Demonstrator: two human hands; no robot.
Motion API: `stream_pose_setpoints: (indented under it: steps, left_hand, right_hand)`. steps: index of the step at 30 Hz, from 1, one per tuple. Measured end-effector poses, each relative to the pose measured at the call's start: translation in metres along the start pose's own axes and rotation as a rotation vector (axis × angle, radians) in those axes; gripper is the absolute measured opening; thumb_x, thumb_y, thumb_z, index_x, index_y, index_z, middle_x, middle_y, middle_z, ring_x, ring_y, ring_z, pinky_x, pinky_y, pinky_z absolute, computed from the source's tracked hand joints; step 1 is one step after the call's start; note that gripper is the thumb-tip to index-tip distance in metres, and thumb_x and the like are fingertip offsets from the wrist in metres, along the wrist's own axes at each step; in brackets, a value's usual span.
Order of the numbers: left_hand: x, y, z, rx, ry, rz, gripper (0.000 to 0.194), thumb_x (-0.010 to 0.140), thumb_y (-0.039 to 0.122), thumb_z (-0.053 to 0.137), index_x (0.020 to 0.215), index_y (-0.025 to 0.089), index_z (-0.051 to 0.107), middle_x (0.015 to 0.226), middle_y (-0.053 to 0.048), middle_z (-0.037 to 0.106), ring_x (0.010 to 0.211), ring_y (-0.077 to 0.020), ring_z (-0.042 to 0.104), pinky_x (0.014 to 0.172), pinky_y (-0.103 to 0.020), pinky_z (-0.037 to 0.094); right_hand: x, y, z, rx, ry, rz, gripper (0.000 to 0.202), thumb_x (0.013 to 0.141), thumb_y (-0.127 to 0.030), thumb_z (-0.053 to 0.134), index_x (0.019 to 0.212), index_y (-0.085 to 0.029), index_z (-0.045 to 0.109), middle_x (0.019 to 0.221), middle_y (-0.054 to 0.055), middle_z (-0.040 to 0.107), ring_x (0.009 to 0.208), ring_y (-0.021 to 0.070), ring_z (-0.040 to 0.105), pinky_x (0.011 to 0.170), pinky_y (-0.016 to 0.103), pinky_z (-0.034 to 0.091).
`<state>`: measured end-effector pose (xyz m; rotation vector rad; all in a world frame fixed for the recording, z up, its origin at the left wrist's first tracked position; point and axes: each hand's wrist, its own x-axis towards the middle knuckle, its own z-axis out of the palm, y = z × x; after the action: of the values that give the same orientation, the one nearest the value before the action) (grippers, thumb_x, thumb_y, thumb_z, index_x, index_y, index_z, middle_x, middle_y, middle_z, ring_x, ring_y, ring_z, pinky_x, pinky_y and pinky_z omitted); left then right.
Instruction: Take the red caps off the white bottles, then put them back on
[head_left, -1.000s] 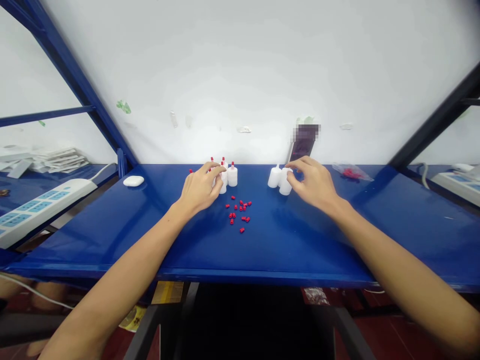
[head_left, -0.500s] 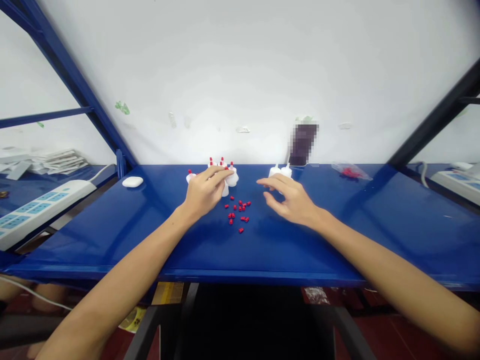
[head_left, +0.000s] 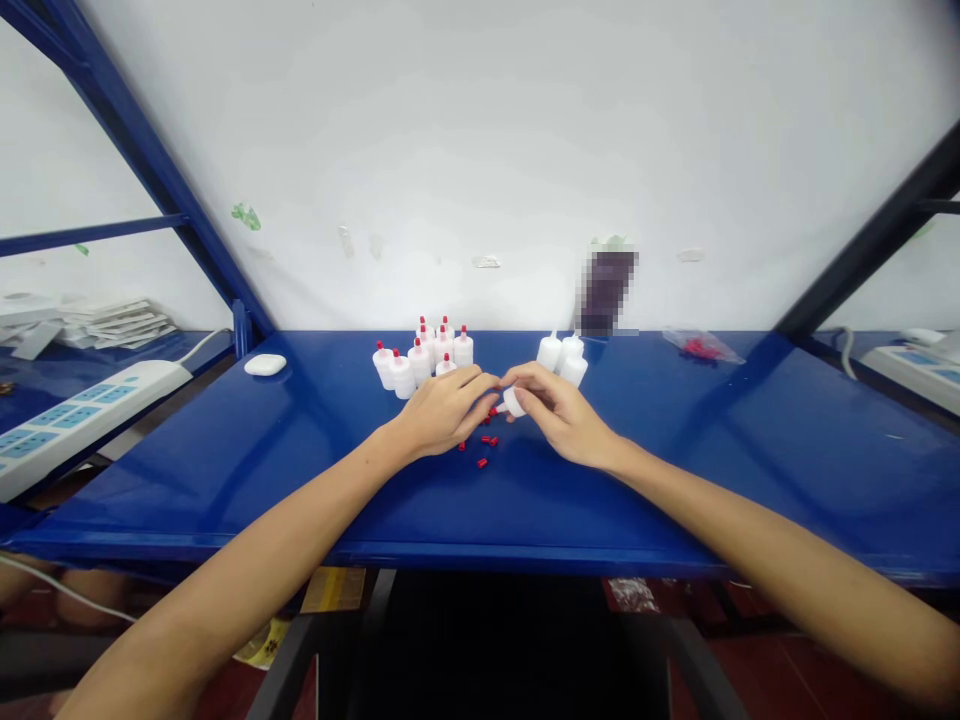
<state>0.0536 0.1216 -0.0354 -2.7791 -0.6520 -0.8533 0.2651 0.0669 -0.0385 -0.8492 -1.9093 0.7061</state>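
Observation:
My right hand (head_left: 562, 412) is closed around a small white squeeze bottle (head_left: 514, 402), tilted so that its nozzle points left and down. My left hand (head_left: 451, 408) is beside it, fingers curled together, its fingertips close to the nozzle. What those fingers hold, if anything, is hidden. A red cap (head_left: 493, 411) shows at the nozzle tip by my left thumb; I cannot tell whether it touches. More loose red caps (head_left: 482, 463) lie below, some covered by my left hand. Several white bottles with red caps (head_left: 403, 376) stand upright behind my left hand.
White bottles with bare nozzles (head_left: 574, 370) stand behind my right hand. A clear bag of red caps (head_left: 703, 346) lies at the right on the blue table (head_left: 600, 520). A white rounded case (head_left: 265, 365) and a power strip (head_left: 82, 420) are at the left.
My left hand has moved right and down from the capped bottles to the loose caps. My right hand has moved slightly left and down, and now a white bottle shows in its grip.

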Motion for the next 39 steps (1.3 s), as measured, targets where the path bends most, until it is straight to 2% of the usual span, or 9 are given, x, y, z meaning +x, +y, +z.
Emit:
stream_pose_setpoints:
  steps: [8, 13, 16, 20, 24, 30, 33, 35, 39]
  left_hand:
    - [0.000, 0.004, -0.002, -0.263, -0.171, 0.020, 0.033, 0.105, 0.035, 0.033, 0.099, 0.017, 0.059, 0.092, -0.007, 0.064, 0.083, -0.0195, 0.059, 0.077, -0.031, 0.047]
    - [0.001, 0.004, 0.001, -0.348, -0.163, 0.012, 0.035, 0.106, 0.034, 0.027, 0.093, 0.017, 0.055, 0.091, -0.008, 0.063, 0.082, -0.0187, 0.058, 0.078, -0.032, 0.046]
    - [0.002, 0.008, 0.002, -0.373, -0.184, 0.016, 0.034, 0.105, 0.035, 0.029, 0.084, 0.018, 0.050, 0.083, -0.005, 0.060, 0.073, -0.0172, 0.055, 0.071, -0.031, 0.044]
    - [0.004, 0.015, 0.003, -0.453, -0.211, 0.080, 0.032, 0.104, 0.033, 0.027, 0.083, 0.019, 0.047, 0.080, -0.004, 0.059, 0.071, -0.0166, 0.054, 0.070, -0.031, 0.044]
    - [0.002, 0.012, -0.005, -0.396, -0.107, 0.031, 0.036, 0.104, 0.030, 0.023, 0.075, 0.020, 0.041, 0.071, -0.002, 0.053, 0.063, -0.0151, 0.048, 0.064, -0.030, 0.041]
    - [-0.002, -0.007, -0.014, -0.064, -0.258, 0.002, 0.030, 0.101, 0.032, 0.039, 0.077, 0.018, 0.052, 0.073, -0.002, 0.058, 0.067, -0.0155, 0.054, 0.062, -0.029, 0.036]
    - [-0.004, -0.009, -0.008, 0.026, -0.350, -0.033, 0.027, 0.096, 0.034, 0.048, 0.076, 0.018, 0.056, 0.072, -0.001, 0.062, 0.063, -0.0145, 0.054, 0.057, -0.028, 0.031]
    - [-0.004, -0.008, -0.005, 0.071, -0.310, -0.070, 0.025, 0.093, 0.037, 0.052, 0.079, 0.018, 0.060, 0.077, -0.002, 0.064, 0.065, -0.0156, 0.056, 0.056, -0.028, 0.031]
    - [-0.002, -0.009, -0.011, 0.205, -0.041, -0.232, 0.026, 0.095, 0.035, 0.048, 0.102, 0.018, 0.066, 0.100, -0.007, 0.067, 0.080, -0.0186, 0.063, 0.058, -0.028, 0.037]
  right_hand:
    - [0.004, 0.002, 0.002, 0.173, 0.066, 0.036, 0.020, 0.099, -0.031, 0.049, 0.100, -0.021, 0.067, 0.092, 0.004, 0.065, 0.075, 0.0149, 0.062, 0.073, 0.032, 0.053]
    - [0.005, 0.006, 0.000, 0.569, -0.073, 0.205, 0.017, 0.088, -0.035, 0.065, 0.098, -0.021, 0.061, 0.087, 0.001, 0.063, 0.071, 0.0150, 0.064, 0.072, 0.033, 0.052]
    - [0.005, 0.003, 0.001, 0.610, -0.157, 0.284, 0.031, 0.079, -0.036, 0.077, 0.089, -0.021, 0.052, 0.077, -0.003, 0.059, 0.064, 0.0124, 0.060, 0.063, 0.028, 0.048]
    - [0.005, -0.002, 0.004, 0.404, -0.147, 0.239, 0.046, 0.071, -0.036, 0.084, 0.072, -0.022, 0.040, 0.061, -0.008, 0.047, 0.053, 0.0084, 0.043, 0.052, 0.023, 0.034]
    - [0.006, -0.001, -0.011, 0.053, 0.100, 0.111, 0.057, 0.083, -0.043, 0.073, 0.058, -0.022, 0.026, 0.054, -0.008, 0.029, 0.051, 0.0083, 0.029, 0.052, 0.026, 0.026]
    - [0.006, 0.009, -0.066, -0.613, 0.454, -0.152, 0.024, 0.093, -0.027, 0.051, 0.075, -0.020, 0.065, 0.080, 0.006, 0.067, 0.082, 0.0221, 0.061, 0.079, 0.037, 0.045]
    - [0.008, 0.014, -0.081, -0.769, 0.497, -0.082, 0.023, 0.089, -0.021, 0.051, 0.087, -0.020, 0.074, 0.094, 0.008, 0.073, 0.091, 0.0246, 0.066, 0.083, 0.038, 0.049]
    - [0.009, 0.018, -0.084, -0.814, 0.461, 0.011, 0.024, 0.085, -0.020, 0.054, 0.092, -0.019, 0.077, 0.096, 0.008, 0.074, 0.089, 0.0242, 0.068, 0.077, 0.036, 0.051]
    - [0.009, 0.023, -0.082, -0.885, 0.362, 0.139, 0.026, 0.083, -0.022, 0.057, 0.095, -0.016, 0.079, 0.097, 0.008, 0.074, 0.078, 0.0218, 0.068, 0.073, 0.035, 0.052]
